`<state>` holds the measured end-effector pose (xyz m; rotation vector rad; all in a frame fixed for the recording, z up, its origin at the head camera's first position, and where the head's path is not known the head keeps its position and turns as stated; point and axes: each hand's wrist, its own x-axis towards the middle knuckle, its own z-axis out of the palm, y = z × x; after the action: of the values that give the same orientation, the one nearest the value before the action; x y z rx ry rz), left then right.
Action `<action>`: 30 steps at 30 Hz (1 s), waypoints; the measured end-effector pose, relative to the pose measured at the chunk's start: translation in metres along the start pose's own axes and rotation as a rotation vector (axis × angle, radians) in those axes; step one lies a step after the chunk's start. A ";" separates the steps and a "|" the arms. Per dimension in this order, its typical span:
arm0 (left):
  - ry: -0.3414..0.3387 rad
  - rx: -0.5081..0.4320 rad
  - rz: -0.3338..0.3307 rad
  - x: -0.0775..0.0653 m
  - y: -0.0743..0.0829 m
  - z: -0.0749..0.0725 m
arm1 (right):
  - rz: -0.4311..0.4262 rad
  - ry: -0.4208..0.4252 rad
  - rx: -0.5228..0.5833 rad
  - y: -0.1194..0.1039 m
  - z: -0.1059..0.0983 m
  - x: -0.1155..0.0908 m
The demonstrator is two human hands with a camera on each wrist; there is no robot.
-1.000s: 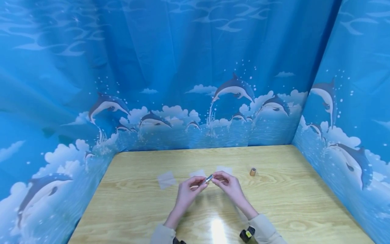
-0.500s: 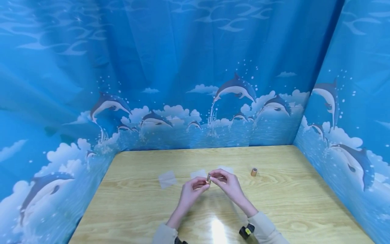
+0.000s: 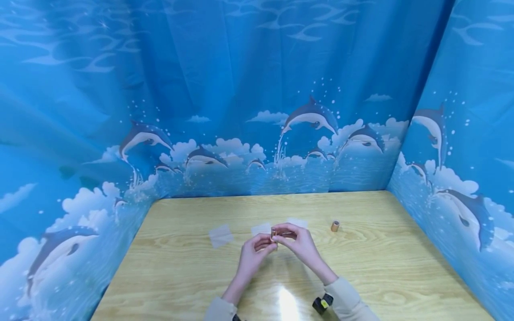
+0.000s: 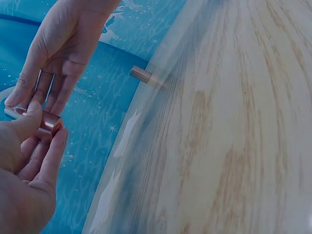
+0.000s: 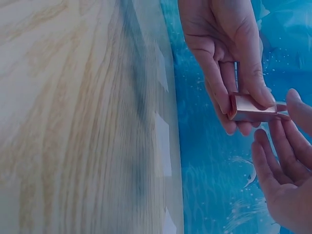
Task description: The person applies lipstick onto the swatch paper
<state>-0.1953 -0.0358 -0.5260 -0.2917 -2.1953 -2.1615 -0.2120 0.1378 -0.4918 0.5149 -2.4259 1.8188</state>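
In the head view both hands meet above the middle of the table around a small shiny copper-coloured tube point(image 5: 253, 108). My left hand point(image 3: 250, 257) grips it with thumb and fingers. My right hand point(image 3: 300, 244) pinches the other end, where a slim pale piece point(image 5: 282, 107) sticks out in the right wrist view. Seen from the left wrist, the tube point(image 4: 48, 123) lies between both sets of fingers, its near end a dark reddish round. Fingers hide part of its length. A second copper-coloured tube point(image 3: 335, 226) stands upright on the table, its top opening showing, right of the hands.
Three thin whitish squares lie along the wooden table point(image 3: 184, 267): a left square point(image 3: 220, 236), a middle square point(image 3: 260, 229) and a right square point(image 3: 298, 222), the last two partly behind the hands. Blue dolphin-print curtains point(image 3: 241, 111) enclose the back and sides.
The held piece has turned from slanting, silvery end showing, to upright with copper colour at its top. The right fingers have closed around that end; the left hand keeps its grip.
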 end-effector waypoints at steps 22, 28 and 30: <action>-0.099 0.026 0.030 -0.001 0.001 0.001 | -0.004 0.063 -0.057 0.001 0.004 0.000; -0.186 -0.020 -0.019 -0.001 0.000 -0.001 | -0.022 0.041 -0.015 0.002 0.003 -0.001; -0.199 -0.024 -0.031 -0.001 0.000 -0.001 | -0.012 0.034 -0.009 0.003 0.002 -0.001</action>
<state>-0.1949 -0.0370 -0.5261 -0.4980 -2.2888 -2.2675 -0.2117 0.1364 -0.4950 0.4923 -2.4021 1.7965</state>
